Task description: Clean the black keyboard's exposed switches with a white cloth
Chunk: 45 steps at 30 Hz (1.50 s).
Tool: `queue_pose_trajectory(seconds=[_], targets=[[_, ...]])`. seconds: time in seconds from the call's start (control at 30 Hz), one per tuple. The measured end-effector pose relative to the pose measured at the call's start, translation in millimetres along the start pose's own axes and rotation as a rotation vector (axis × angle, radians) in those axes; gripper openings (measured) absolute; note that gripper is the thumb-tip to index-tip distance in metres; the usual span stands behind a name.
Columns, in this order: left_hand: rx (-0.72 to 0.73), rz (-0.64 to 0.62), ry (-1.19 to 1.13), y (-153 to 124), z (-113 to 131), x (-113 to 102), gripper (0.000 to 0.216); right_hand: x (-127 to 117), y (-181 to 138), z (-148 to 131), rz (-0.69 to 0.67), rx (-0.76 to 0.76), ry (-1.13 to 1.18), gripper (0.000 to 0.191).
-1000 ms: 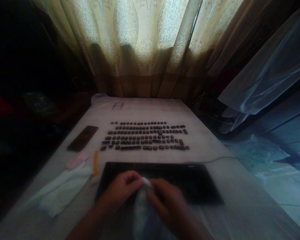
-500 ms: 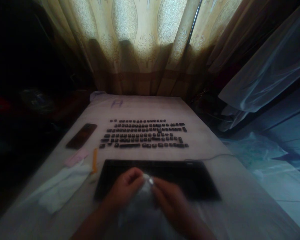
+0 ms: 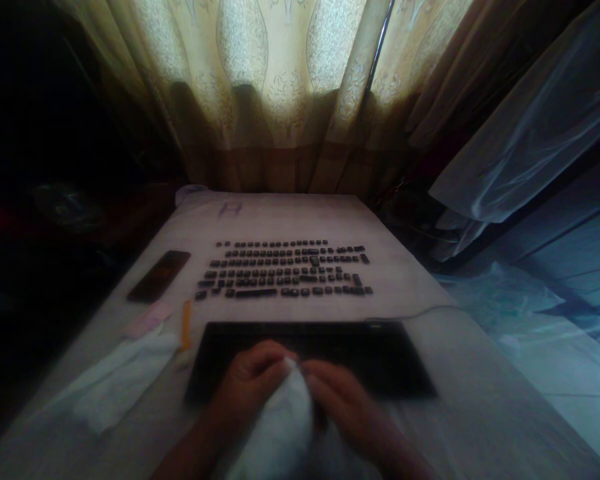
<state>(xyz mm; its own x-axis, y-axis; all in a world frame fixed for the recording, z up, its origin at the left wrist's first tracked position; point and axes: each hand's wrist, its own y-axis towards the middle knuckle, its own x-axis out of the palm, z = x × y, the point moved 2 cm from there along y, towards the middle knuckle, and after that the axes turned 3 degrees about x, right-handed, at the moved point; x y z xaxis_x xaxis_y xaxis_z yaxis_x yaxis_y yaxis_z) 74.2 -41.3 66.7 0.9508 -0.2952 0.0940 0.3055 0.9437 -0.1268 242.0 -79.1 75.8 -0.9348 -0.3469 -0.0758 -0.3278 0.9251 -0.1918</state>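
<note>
Both hands meet over the near edge of a black keyboard base (image 3: 370, 360) and pinch a pale cloth or bag (image 3: 275, 433) that hangs down toward me. My left hand (image 3: 247, 383) grips its top from the left with curled fingers. My right hand (image 3: 345, 403) grips it from the right. The picture is dim and blurred, so the held thing's material is unclear. Beyond the base, several loose black keycaps (image 3: 285, 270) lie in rows on the white table cover (image 3: 420, 280).
A dark phone (image 3: 159, 275) lies at the left. Nearer me are a pink slip (image 3: 147, 320), an orange tool (image 3: 185, 325) and a white cloth (image 3: 115, 383). A thin cable (image 3: 420, 311) runs right. Patterned curtains (image 3: 290, 87) hang behind the table.
The pale thing between my hands has shifted and now hangs fuller below them. Both hands stay pinched together at the same spot over the keyboard base.
</note>
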Motion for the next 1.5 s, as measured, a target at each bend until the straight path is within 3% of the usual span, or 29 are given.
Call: queue_pose_trajectory(seconds=[0.13, 0.23, 0.43, 0.63, 0.97, 1.23, 1.37, 1.43, 1.5], targets=[[-0.044, 0.108, 0.004, 1.7, -1.8, 3.1, 0.037, 3.4, -0.2, -0.3, 0.090, -0.029, -0.059, 0.026], [-0.069, 0.143, 0.020, 2.0, -2.8, 6.5, 0.037, 5.0, -1.4, 2.2, 0.252, -0.017, -0.178, 0.041], [-0.105, 0.104, -0.128, 1.2, -13.7, 21.9, 0.041, 3.0, -4.2, 5.9, 0.451, -0.116, -0.167, 0.018], [-0.246, 0.095, -0.279, 9.8, -23.5, 48.2, 0.046, -8.9, -7.2, 15.1, 0.539, -0.117, -0.119, 0.018], [-0.376, -0.023, -0.305, 32.5, -31.9, 91.4, 0.053, -55.1, -28.1, 27.6, 0.623, -0.052, -0.312, 0.020], [-0.412, -0.089, -0.236, 51.5, -46.9, 118.8, 0.053, -78.6, -33.2, 43.9, 0.704, -0.030, -0.364, 0.017], [-0.416, -0.146, -0.165, 51.5, -43.2, 125.1, 0.047, -107.8, -45.0, 51.1, 0.708, -0.033, -0.504, 0.016], [-0.371, -0.173, -0.078, 50.5, -38.1, 120.9, 0.044, -130.2, -51.7, 51.6, 0.753, -0.002, -0.668, 0.018], [-0.191, -0.182, 0.132, 50.2, -31.7, 108.7, 0.039, -152.4, -55.7, 49.8, 0.786, 0.106, -0.863, 0.020]])
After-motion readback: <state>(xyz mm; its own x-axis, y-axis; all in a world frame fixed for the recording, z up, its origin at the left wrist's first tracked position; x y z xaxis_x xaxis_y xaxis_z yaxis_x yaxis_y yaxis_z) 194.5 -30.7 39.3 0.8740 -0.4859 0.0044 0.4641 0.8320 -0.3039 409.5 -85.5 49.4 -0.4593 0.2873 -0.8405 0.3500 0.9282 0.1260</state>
